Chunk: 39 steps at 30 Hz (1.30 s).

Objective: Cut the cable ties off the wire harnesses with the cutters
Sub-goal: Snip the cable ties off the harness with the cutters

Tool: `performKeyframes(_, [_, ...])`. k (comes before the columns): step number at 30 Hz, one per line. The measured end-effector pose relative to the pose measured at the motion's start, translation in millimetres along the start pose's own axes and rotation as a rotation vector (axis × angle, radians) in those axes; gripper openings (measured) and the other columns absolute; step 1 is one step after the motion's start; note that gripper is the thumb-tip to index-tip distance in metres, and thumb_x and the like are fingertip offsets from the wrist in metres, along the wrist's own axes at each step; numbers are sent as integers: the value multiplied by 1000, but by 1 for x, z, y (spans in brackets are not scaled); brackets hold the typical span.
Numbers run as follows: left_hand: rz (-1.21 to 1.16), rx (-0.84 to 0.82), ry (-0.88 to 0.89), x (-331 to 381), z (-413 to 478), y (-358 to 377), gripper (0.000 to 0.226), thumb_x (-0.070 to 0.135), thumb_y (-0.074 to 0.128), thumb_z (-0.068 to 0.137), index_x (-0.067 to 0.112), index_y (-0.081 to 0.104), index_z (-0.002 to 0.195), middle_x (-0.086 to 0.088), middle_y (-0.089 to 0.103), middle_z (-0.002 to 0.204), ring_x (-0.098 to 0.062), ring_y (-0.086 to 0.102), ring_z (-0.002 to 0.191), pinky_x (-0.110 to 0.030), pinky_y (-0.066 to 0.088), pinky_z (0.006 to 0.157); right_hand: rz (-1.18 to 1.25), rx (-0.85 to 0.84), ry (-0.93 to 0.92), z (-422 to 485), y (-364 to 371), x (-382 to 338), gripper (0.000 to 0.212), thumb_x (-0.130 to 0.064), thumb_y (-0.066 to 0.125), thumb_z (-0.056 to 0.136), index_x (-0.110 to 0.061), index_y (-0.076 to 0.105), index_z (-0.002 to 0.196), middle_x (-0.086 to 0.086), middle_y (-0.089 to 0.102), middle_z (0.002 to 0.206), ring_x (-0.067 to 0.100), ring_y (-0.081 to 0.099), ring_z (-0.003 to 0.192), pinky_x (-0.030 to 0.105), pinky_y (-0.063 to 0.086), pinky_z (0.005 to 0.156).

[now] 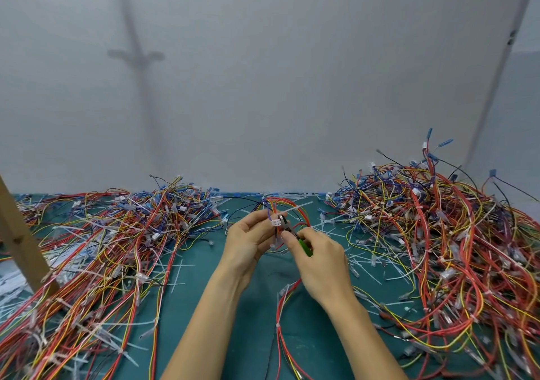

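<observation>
Green work mat (pixel 257 306) under a left heap (pixel 117 233) and a right heap (pixel 438 233) of red, yellow and blue wire harnesses (cut white ties strewn between). Above the middle, one harness (pixel 287 207) pinched in the left hand (pixel 248 239). Right hand (pixel 321 262) curled round green-handled cutters (pixel 304 246), jaws at the wires beside a white cable tie (pixel 295 207).

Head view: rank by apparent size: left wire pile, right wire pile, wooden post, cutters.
Left wire pile and right wire pile: alike, unranked.
Then wooden post.
Smallest: cutters, partly hidden by the right hand.
</observation>
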State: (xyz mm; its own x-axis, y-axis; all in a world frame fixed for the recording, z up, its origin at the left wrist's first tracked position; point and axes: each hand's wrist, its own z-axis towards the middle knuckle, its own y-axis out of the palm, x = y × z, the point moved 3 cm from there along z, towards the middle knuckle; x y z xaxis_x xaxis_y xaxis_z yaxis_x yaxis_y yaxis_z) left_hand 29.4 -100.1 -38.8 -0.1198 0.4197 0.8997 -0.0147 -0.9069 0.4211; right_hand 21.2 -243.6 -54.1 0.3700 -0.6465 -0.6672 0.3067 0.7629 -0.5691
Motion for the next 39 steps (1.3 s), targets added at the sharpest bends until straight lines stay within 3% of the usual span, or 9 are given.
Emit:
performKeyframes(9, [47, 44, 21, -2, 3, -2, 22, 10, 71, 84, 1, 69, 103, -12, 73, 90, -19, 71, 80, -19, 53, 60, -9, -15, 0, -1, 1, -1, 41, -62, 47, 90, -27, 52, 70, -5, 51, 67, 10, 46, 66, 19, 30, 54])
performKeyframes(13, [73, 45, 38, -4, 3, -1, 26, 18, 74, 78, 4, 70, 100, -9, 74, 87, -18, 70, 79, -20, 54, 64, -8, -3, -4, -1, 1, -2, 39, -57, 50, 92, -30, 43, 64, -5, 47, 64, 12, 45, 64, 17, 29, 54])
performKeyframes(18, [88, 52, 45, -4, 4, -2, 43, 27, 79, 65, 2, 71, 99, -9, 74, 85, -17, 69, 77, -19, 53, 63, 8, 3, -13, 0, 0, 0, 43, -57, 51, 92, -24, 49, 65, -4, 45, 59, 13, 42, 60, 21, 31, 54])
performKeyframes(23, [112, 53, 43, -5, 5, -4, 46, 27, 79, 67, 0, 70, 103, -10, 75, 89, -17, 70, 77, -19, 54, 63, 48, -19, -13, -1, 0, 0, 47, -56, 51, 93, -19, 55, 66, -3, 45, 53, 17, 42, 57, 33, 33, 54])
performKeyframes(28, [119, 73, 52, -6, 6, -5, 11, 10, 69, 86, 4, 68, 95, -9, 76, 94, -18, 73, 80, -22, 56, 63, 122, 3, 38, -1, -1, -3, 50, -55, 52, 93, -14, 56, 64, 2, 48, 53, 21, 45, 59, 38, 37, 59])
performKeyframes(30, [100, 115, 56, -5, 8, -8, 5, 4, 60, 92, 4, 63, 88, -7, 73, 84, -19, 72, 72, -27, 58, 64, 194, 72, 98, 0, -4, -1, 51, -55, 51, 93, -12, 57, 66, 4, 53, 57, 23, 50, 62, 37, 39, 62])
performKeyframes(32, [57, 136, 62, -2, 10, -11, 17, 3, 57, 93, 7, 60, 77, -3, 59, 66, -14, 62, 56, -28, 58, 65, 273, 162, 166, 2, -9, 4, 44, -54, 55, 92, -16, 58, 70, 1, 59, 65, 22, 56, 66, 37, 42, 65])
performKeyframes(35, [29, 124, 80, -1, 12, -13, 29, 9, 54, 97, 13, 50, 69, 5, 44, 57, -9, 48, 50, -22, 52, 59, 292, 201, 252, 5, -14, 14, 24, -48, 67, 86, -24, 62, 86, -5, 63, 85, 20, 60, 82, 35, 46, 75])
performKeyframes(39, [78, 112, 78, -3, 12, -13, 21, 11, 49, 101, 8, 57, 81, 5, 41, 58, -8, 43, 51, -17, 45, 54, 363, 76, 321, 5, -5, 20, 11, -36, 70, 86, -30, 66, 77, -6, 68, 74, 20, 60, 74, 32, 46, 69])
